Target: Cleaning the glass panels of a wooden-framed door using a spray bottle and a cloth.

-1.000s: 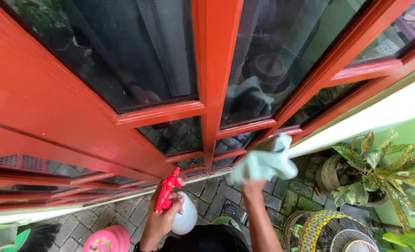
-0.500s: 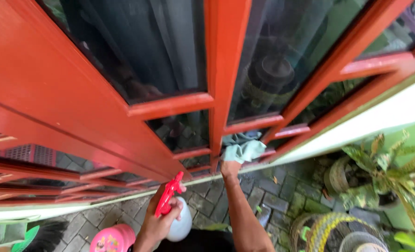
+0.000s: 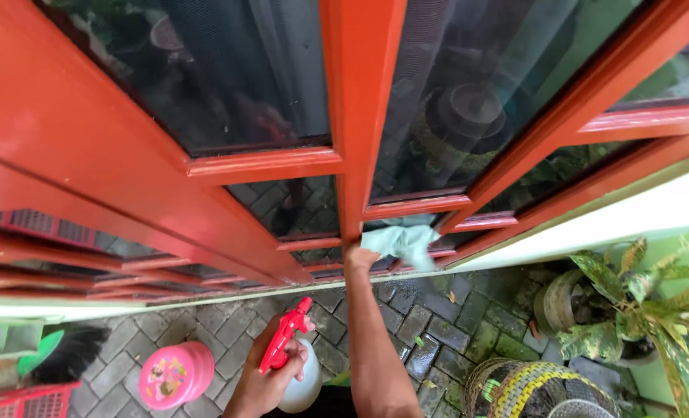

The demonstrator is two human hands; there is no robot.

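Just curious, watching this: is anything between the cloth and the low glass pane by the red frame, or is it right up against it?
Nothing visible stands between them. The right hand presses the pale green cloth straight onto the low pane beside the red frame. The left hand holds the spray bottle well below, clear of it.

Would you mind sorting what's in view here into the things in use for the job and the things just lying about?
In use: pale green cloth under right hand, on a low glass pane; spray bottle in left hand.

Lying about: pink tub, potted plant, woven basket, red crate.
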